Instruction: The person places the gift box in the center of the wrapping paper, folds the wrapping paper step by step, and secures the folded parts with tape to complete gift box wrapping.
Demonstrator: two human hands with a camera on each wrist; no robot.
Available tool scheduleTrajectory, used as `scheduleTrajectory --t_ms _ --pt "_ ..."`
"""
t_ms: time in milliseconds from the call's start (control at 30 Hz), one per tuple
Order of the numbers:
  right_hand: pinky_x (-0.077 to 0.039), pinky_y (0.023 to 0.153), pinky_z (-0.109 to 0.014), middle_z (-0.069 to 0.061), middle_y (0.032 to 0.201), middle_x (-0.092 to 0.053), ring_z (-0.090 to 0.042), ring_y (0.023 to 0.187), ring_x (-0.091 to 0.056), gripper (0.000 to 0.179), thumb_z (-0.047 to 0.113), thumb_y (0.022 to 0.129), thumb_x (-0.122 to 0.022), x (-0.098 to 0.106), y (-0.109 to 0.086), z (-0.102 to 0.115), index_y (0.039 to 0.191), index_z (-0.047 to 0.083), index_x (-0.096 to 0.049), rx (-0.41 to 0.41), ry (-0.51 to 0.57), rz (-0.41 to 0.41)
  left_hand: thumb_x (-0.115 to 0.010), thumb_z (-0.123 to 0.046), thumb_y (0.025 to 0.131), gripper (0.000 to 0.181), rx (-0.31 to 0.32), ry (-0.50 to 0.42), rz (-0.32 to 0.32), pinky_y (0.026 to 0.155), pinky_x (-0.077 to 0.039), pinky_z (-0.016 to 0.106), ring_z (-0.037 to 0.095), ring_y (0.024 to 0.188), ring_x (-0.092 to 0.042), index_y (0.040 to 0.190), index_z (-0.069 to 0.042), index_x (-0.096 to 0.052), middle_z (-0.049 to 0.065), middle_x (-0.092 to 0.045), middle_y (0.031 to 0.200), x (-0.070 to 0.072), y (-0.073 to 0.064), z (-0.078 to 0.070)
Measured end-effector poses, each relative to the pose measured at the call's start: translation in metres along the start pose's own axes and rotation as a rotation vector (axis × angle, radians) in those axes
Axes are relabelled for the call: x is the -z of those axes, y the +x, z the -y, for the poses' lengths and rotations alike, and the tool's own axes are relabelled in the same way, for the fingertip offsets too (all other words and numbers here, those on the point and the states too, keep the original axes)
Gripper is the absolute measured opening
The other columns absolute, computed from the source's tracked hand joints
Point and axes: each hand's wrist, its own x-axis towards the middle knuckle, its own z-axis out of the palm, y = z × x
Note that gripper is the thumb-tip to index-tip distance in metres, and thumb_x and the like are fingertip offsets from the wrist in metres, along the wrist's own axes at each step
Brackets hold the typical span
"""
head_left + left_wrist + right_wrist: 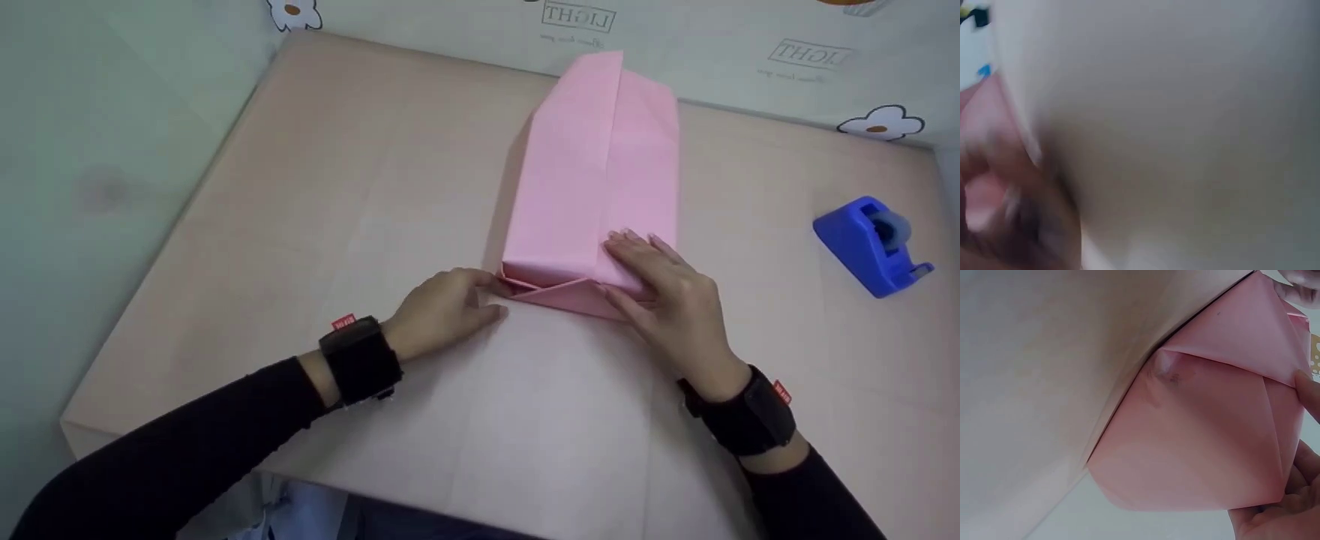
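A box-shaped package [570, 180] wrapped in pink paper lies lengthwise on the table, with a seam along its top. At its near end, folded paper flaps [1219, 360] make slanting creases, and the lowest flap [574, 296] juts toward the person. My left hand [450, 307] is at the near left corner, fingertips touching the fold and thumb held apart below. My right hand [675, 300] holds the near right corner, fingers across the top and thumb against the end flap. Blur covers most of the left wrist view, where fingers [1022, 202] show against pink paper.
A blue tape dispenser [870, 244] with a roll of clear tape stands on the right of the table. A beige covering [360, 187] spreads over the tabletop. Behind it is a pale wall [720, 45] with flower prints and lettering.
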Motion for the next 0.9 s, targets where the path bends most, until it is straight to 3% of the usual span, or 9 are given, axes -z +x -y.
scheduleTrajectory --t_ms 100,200,267,333,433,500,633,700,900 --pt "-0.040 0.118 -0.032 -0.013 0.127 -0.072 -0.029 0.124 -0.066 0.050 0.010 0.080 -0.086 0.001 0.001 0.001 0.127 0.006 -0.071 0.002 0.003 -0.009 -0.077 -0.032 0.088 0.030 -0.080 0.232 -0.211 0.063 -0.052 0.031 0.012 0.073 -0.063 0.110 -0.012 -0.076 0.001 -0.074 0.087 -0.001 -0.001 -0.001" --pt "-0.041 0.118 -0.032 -0.012 0.126 -0.072 -0.028 0.124 -0.067 0.050 0.010 0.079 -0.086 0.001 0.001 0.000 0.127 0.006 -0.071 0.000 0.006 -0.022 -0.082 -0.037 0.083 0.038 -0.220 0.482 -0.402 0.061 -0.056 0.036 0.018 0.073 -0.066 0.101 -0.007 -0.069 0.003 -0.074 0.086 0.000 -0.001 0.000" --pt "-0.041 0.117 -0.033 -0.012 0.126 -0.072 -0.028 0.124 -0.067 0.050 0.011 0.079 -0.086 0.000 0.000 0.000 0.127 0.006 -0.071 0.004 0.006 -0.022 -0.085 -0.045 0.077 0.055 -0.322 0.658 -0.500 0.071 -0.058 0.038 0.024 0.086 -0.067 0.108 -0.006 -0.062 0.006 -0.071 0.097 0.000 0.000 0.000" --pt "-0.041 0.117 -0.034 -0.012 0.126 -0.072 -0.028 0.123 -0.067 0.050 0.012 0.079 -0.086 -0.001 -0.001 0.000 0.127 0.007 -0.071 0.008 0.004 -0.020 -0.086 -0.054 0.072 0.080 -0.421 0.827 -0.552 0.094 -0.056 0.045 0.032 0.114 -0.062 0.127 -0.006 -0.052 0.013 -0.064 0.124 0.001 0.003 -0.001" --pt "-0.042 0.117 -0.036 -0.013 0.126 -0.072 -0.028 0.124 -0.067 0.049 0.014 0.081 -0.085 -0.001 -0.002 0.000 0.128 0.007 -0.071 0.018 -0.008 -0.010 -0.082 -0.066 0.070 0.115 -0.536 0.977 -0.518 0.120 -0.031 0.060 0.043 0.150 -0.030 0.155 -0.010 -0.030 0.020 -0.031 0.162 0.004 0.012 -0.007" --pt "-0.043 0.116 -0.038 -0.013 0.126 -0.072 -0.029 0.124 -0.067 0.048 0.014 0.082 -0.084 -0.001 -0.001 0.000 0.127 0.007 -0.071 0.028 -0.016 -0.007 -0.074 -0.067 0.079 0.112 -0.608 1.032 -0.452 0.124 -0.023 0.061 0.043 0.155 -0.020 0.162 -0.013 -0.021 0.018 -0.019 0.168 0.007 0.021 -0.013" --pt "-0.044 0.115 -0.041 -0.015 0.127 -0.071 -0.030 0.123 -0.067 0.046 0.014 0.084 -0.083 0.000 0.000 -0.001 0.127 0.005 -0.070 0.053 -0.035 -0.003 -0.060 -0.058 0.095 0.088 -0.707 1.064 -0.345 0.127 -0.024 0.052 0.038 0.155 -0.026 0.161 -0.011 -0.025 0.017 -0.027 0.167 0.013 0.034 -0.020" --pt "-0.044 0.115 -0.042 -0.015 0.127 -0.071 -0.031 0.123 -0.067 0.045 0.014 0.085 -0.082 0.001 0.000 -0.002 0.128 0.006 -0.070 0.057 -0.038 0.001 -0.058 -0.052 0.099 0.080 -0.731 1.059 -0.323 0.127 -0.025 0.048 0.037 0.154 -0.029 0.160 -0.009 -0.028 0.017 -0.032 0.165 0.015 0.036 -0.021" --pt "-0.045 0.114 -0.037 -0.016 0.126 -0.071 -0.031 0.122 -0.068 0.054 0.022 0.079 -0.087 0.003 0.000 -0.004 0.128 0.006 -0.070 0.086 -0.063 0.024 -0.053 -0.043 0.104 0.070 -0.777 1.095 -0.388 0.125 -0.030 0.042 0.040 0.149 -0.037 0.156 -0.002 -0.033 0.022 -0.041 0.159 0.011 0.037 -0.018"
